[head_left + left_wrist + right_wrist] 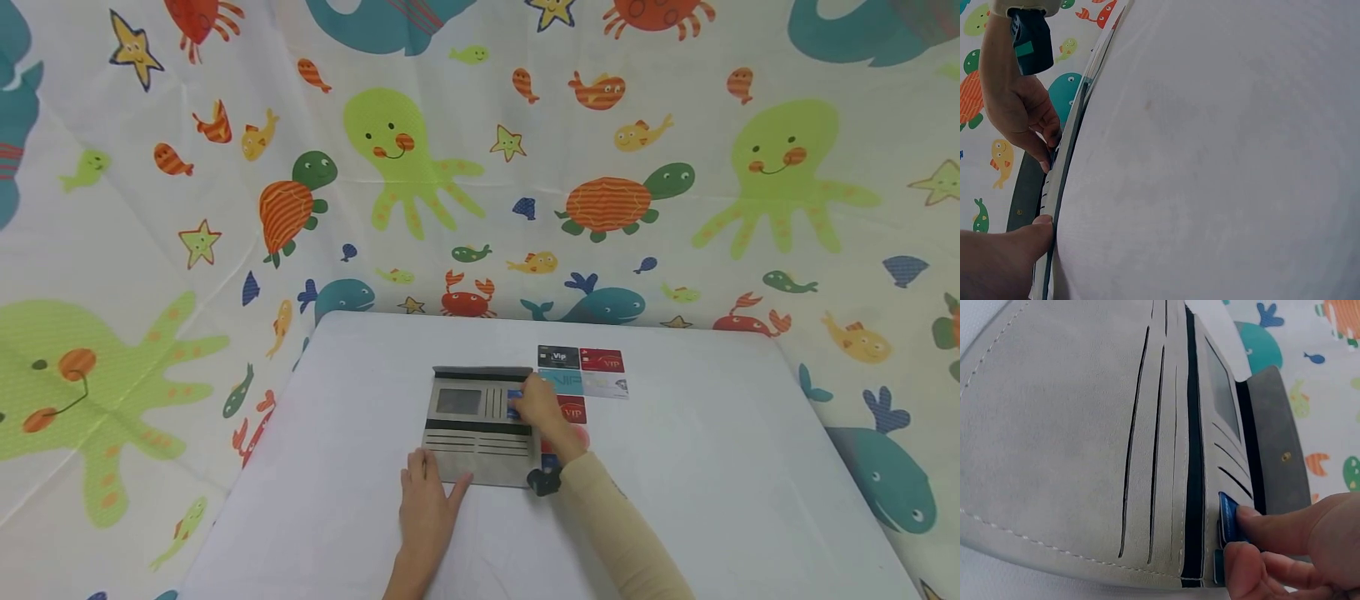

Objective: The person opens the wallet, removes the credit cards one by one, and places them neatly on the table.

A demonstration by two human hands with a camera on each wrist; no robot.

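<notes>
A grey wallet [480, 467] lies unfolded on the white table, its card slots and a clear window [459, 402] facing up. At its right side my right hand [542, 407] pinches a blue card [1229, 519] between thumb and fingers. Part of that card is inside a slot, and the edge of another card [1218, 567] shows beside it. My left hand [429, 507] rests on the wallet's lower left edge with the thumb spread. In the left wrist view, the left thumb [1034, 239] presses on the wallet's edge.
Right of the wallet lie a black card [558, 357], a red card [602, 360], a light blue card [564, 382] and a silver card [605, 384]. More cards, including a red one [573, 409], are partly under my right arm. A patterned cloth [480, 233] hangs behind the table.
</notes>
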